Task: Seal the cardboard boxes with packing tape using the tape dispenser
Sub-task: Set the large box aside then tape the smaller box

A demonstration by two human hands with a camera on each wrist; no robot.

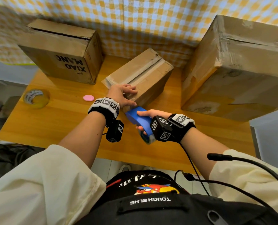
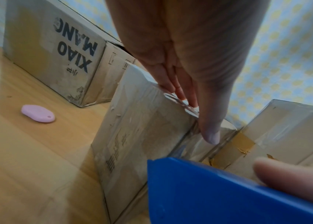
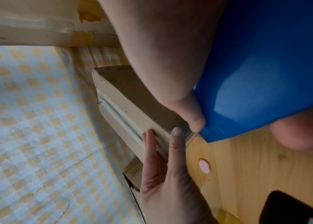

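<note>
tape dispenser [image 1: 139, 118] in right hand [image 1: 149, 115]; far box [image 1: 61, 51] reads "xiao mang"

Tall boxes [image 1: 61, 51] [image 1: 236, 65] flank middle box [image 1: 140, 75]

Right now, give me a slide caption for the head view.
Left hand steadies the middle box while right hand holds the blue dispenser at its near end.
</note>
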